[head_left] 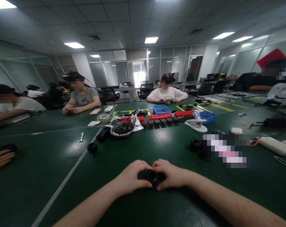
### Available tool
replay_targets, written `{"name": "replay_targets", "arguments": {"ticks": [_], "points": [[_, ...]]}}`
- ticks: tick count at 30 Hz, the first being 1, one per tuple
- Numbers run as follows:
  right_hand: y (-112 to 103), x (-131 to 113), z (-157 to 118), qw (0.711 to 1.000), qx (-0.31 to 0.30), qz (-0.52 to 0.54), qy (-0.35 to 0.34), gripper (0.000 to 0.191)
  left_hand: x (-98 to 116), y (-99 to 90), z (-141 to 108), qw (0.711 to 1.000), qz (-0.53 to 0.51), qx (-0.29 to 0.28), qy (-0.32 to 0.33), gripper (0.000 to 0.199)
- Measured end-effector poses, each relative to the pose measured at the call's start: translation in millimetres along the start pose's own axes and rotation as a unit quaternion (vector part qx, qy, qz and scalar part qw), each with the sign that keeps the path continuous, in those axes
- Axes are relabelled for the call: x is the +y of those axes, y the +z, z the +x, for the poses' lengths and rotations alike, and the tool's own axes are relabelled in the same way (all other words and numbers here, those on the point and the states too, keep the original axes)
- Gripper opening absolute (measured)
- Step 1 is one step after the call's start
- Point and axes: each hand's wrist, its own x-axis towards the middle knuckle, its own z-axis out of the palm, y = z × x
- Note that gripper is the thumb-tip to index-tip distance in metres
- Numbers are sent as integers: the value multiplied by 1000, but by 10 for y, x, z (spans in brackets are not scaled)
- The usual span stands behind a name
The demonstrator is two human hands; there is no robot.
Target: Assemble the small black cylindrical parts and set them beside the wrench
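Note:
A small black ring-shaped part (152,176) with a round opening facing up is between my two hands, low in the middle of the head view. My left hand (133,177) curls round its left side, fingers behind and thumb in front. From the right, my right hand (170,174) closes on the same part, its thumb near the front edge. The fingertips of both hands almost meet. The lower part of the black piece is dark and hard to make out.
Another black round part (92,148) and a wrench (82,137) lie left on the green table (114,157). Farther back are a round metal dish (122,129), a blue bin (161,109) and a white clamp (196,123). Several people sit around; a person's hand (2,158) rests far left.

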Motion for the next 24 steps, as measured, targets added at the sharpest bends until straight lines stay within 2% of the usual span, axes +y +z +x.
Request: {"name": "replay_targets", "arguments": {"ticks": [4, 9, 12, 18, 21, 24], "points": [[-19, 80, -20, 999, -2, 32, -26, 31, -36, 97, 1, 997, -60, 26, -40, 36], [-8, 139, 2, 997, 8, 69, -31, 26, -39, 183, -1, 996, -79, 46, -3, 40], [22, 124, 12, 998, 18, 66, -9, 31, -20, 213, -15, 995, -76, 65, -21, 38], [182, -44, 51, 989, 92, -52, 107, 47, -18, 299, -37, 986, -64, 117, -97, 34], [266, -144, 85, 973, 134, -132, 136, 48, -35, 311, -31, 982, -61, 144, -105, 34], [301, -211, 103, 964, 141, -169, 151, 46, -45, 296, -29, 983, -57, 142, -97, 35]]}}
